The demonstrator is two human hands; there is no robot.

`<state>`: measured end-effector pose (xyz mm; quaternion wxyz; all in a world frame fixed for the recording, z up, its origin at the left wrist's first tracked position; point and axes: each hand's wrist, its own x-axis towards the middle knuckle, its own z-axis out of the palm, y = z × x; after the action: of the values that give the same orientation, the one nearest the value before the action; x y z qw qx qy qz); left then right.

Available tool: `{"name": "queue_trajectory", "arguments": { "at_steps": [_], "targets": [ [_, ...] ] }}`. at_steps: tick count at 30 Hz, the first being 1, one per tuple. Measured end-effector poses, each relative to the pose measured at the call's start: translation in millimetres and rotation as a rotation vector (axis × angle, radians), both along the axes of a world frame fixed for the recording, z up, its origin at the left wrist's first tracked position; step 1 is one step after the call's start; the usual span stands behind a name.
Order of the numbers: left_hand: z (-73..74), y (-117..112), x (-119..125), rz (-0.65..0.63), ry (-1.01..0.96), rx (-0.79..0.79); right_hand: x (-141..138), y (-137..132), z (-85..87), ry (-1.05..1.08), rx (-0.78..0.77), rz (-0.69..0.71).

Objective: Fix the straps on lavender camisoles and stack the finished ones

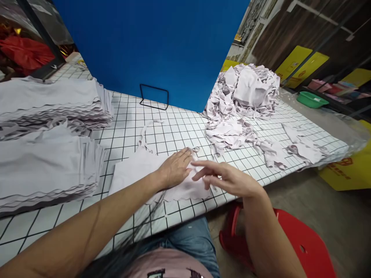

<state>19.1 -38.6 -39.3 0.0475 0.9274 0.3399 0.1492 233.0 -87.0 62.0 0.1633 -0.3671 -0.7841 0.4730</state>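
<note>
A pale camisole-like garment (133,166) with thin straps lies flat on the gridded table in front of me. My left hand (176,166) rests on its right part, palm down with the fingers stretched out. Just to the right, my right hand (224,175) hovers over the garment's right edge, its fingers apart and bent. Nothing shows between those fingers. A loose strap (143,133) trails from the garment toward the back of the table. Part of the cloth is hidden beneath my left hand and forearm.
Folded stacks of similar garments (43,166) stand at the left. A tangled heap of them (252,88) lies at the back right, with loose pieces (269,150) nearer. A blue panel (153,46) rises behind the table (174,125). A red stool (304,239) is below, right.
</note>
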Motion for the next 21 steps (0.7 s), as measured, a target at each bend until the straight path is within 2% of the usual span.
{"name": "queue_trajectory", "arguments": {
  "at_steps": [4,6,10,14,18,21],
  "targets": [
    [0.2,-0.5,1.6,0.011,0.039,0.012,1.6,27.7,-29.3,-0.021,-0.068,-0.507],
    [0.6,-0.4,1.7,0.009,0.042,0.026,-2.5,46.4,-40.5,-0.101,-0.074,-0.601],
    [0.1,0.2,2.1,0.007,0.047,0.048,-16.0,70.2,-48.2,-0.233,-0.084,-0.539],
    [-2.1,2.6,2.0,0.001,0.002,0.033,-27.3,78.8,-47.8,-0.266,-0.069,-0.541],
    [-0.6,6.4,-0.3,-0.030,-0.152,-0.035,-30.9,71.2,-42.9,-0.254,0.006,-0.543],
    [3.8,8.4,-2.6,-0.048,-0.267,-0.120,-32.1,49.3,-36.0,-0.229,0.045,-0.517]
  ]
}}
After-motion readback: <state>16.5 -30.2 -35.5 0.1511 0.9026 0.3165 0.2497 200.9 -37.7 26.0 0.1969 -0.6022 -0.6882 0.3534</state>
